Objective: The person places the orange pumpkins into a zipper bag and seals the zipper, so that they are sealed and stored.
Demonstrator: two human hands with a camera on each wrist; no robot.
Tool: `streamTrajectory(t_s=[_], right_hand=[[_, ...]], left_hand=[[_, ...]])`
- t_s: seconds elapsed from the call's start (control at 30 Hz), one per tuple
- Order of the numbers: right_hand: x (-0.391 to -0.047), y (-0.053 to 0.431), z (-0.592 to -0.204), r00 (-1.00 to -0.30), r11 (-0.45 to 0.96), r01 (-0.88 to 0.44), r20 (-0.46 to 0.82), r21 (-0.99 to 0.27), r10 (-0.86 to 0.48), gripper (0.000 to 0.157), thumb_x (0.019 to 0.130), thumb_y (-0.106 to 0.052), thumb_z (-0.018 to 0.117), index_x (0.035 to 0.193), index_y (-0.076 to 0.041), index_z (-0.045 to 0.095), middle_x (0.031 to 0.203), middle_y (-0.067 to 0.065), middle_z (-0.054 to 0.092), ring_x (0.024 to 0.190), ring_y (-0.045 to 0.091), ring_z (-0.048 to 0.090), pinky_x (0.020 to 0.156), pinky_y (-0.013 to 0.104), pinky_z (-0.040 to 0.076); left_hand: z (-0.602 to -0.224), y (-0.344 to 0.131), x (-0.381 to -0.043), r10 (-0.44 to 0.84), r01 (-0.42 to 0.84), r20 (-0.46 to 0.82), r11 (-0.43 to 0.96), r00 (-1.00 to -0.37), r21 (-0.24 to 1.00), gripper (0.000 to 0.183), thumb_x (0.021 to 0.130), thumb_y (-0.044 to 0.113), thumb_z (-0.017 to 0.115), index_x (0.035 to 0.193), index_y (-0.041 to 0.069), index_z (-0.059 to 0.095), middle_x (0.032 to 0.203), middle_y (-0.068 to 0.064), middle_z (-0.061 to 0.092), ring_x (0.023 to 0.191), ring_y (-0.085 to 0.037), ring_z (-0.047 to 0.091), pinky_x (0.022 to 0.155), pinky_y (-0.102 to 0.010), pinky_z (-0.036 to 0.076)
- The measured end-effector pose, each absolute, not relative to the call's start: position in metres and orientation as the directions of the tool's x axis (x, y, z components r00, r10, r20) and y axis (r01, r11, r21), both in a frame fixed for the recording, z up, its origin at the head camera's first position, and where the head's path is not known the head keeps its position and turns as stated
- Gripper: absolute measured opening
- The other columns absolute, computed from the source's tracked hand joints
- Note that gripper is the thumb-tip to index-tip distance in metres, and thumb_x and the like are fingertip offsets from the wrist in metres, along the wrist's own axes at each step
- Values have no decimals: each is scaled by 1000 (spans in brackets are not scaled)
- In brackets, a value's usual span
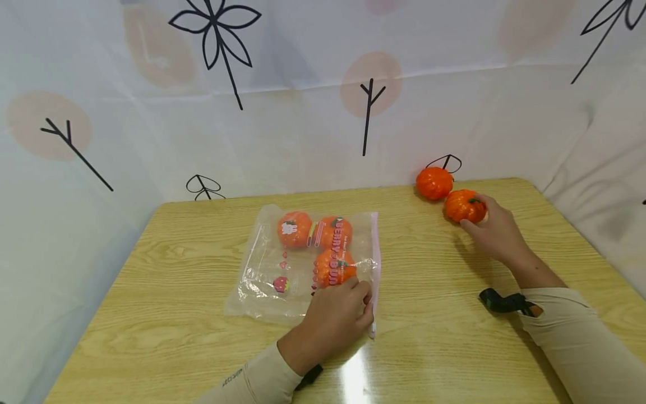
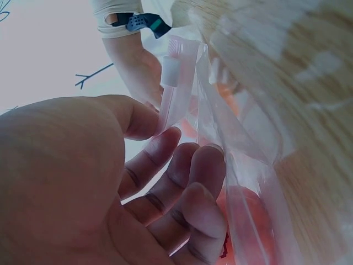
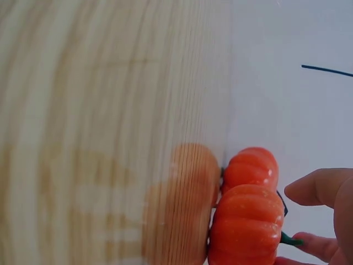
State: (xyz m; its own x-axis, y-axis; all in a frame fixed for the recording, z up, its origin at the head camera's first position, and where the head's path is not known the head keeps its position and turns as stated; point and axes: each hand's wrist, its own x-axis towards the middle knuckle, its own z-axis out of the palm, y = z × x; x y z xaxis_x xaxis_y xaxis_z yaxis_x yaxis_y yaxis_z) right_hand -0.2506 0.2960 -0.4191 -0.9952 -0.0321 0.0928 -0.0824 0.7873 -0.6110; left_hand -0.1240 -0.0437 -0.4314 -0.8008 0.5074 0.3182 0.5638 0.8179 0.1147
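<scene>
A clear zip bag with printed lettering lies on the table, three small orange toy pumpkins inside. My left hand pinches the bag's pink zip edge between thumb and forefinger, close to the white slider. At the far right, my right hand reaches to a loose toy pumpkin with a green stem. Its fingers spread around the pumpkin's near right side, and one fingertip stands apart from it in the right wrist view. Just behind sits another loose pumpkin.
The wood-grain table ends at the back against a white cloth printed with plant shapes. Dark straps show at both wrists, by the beige sleeves. A bright glare patch lies near the table's front.
</scene>
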Motion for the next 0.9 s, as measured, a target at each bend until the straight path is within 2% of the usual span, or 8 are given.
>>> streamTrajectory(t_s=[0.03, 0.13, 0.27, 0.37, 0.4, 0.63, 0.9], right_hand=[[-250, 296, -419, -995, 780, -82, 92, -620, -32, 76, 100, -27, 55, 153, 10, 15, 146, 42, 33, 83, 43, 55, 80, 52, 49], [-250, 296, -420, -995, 763, -87, 96, -641, -33, 73, 99, -25, 55, 152, 11, 18, 150, 42, 27, 111, 52, 44, 96, 65, 37], [-250, 294, -421, -993, 753, -104, 104, -650, -47, 66, 98, -22, 55, 148, 9, 25, 150, 41, 29, 113, 50, 42, 93, 62, 37], [-249, 293, -421, -993, 753, -114, 105, -648, -60, 63, 98, -22, 57, 146, 7, 28, 148, 43, 31, 124, 56, 41, 94, 64, 38], [-249, 292, -421, -992, 751, -117, 104, -649, -65, 63, 98, -22, 58, 146, 6, 29, 148, 43, 30, 131, 58, 36, 98, 67, 36], [-246, 289, -419, -989, 761, -141, 120, -633, -83, 59, 95, -18, 64, 141, 5, 35, 144, 43, 37, 131, 61, 35, 100, 72, 34], [-241, 281, -414, -983, 789, -177, 143, -588, -114, 56, 93, -25, 69, 133, 5, 42, 139, 43, 44, 129, 61, 40, 99, 71, 37]], left_hand=[[-431, -44, -124, 508, 564, 319, 818, -800, 114, 14, 89, 29, 66, 79, 24, 57, 68, 12, 48, 51, -2, 39, 44, -20, 26], [-431, -44, -124, 508, 565, 319, 818, -800, 112, 14, 89, 29, 66, 79, 24, 57, 68, 12, 48, 51, -2, 39, 44, -20, 26], [-430, -44, -124, 509, 565, 319, 818, -800, 111, 14, 89, 29, 66, 80, 24, 57, 68, 12, 48, 51, -2, 38, 44, -20, 25], [-430, -44, -124, 510, 566, 319, 817, -799, 111, 14, 89, 30, 66, 80, 24, 58, 68, 12, 47, 50, -1, 38, 44, -20, 26], [-430, -44, -124, 510, 566, 319, 817, -799, 111, 14, 89, 30, 66, 80, 24, 58, 68, 12, 47, 50, -1, 38, 44, -20, 26], [-429, -43, -123, 513, 567, 307, 815, -801, 117, 13, 89, 29, 66, 81, 23, 59, 68, 11, 48, 50, -1, 37, 43, -19, 26], [-430, -43, -123, 513, 569, 325, 816, -794, 100, 13, 89, 28, 66, 80, 23, 59, 68, 11, 49, 50, -1, 39, 43, -20, 26]])
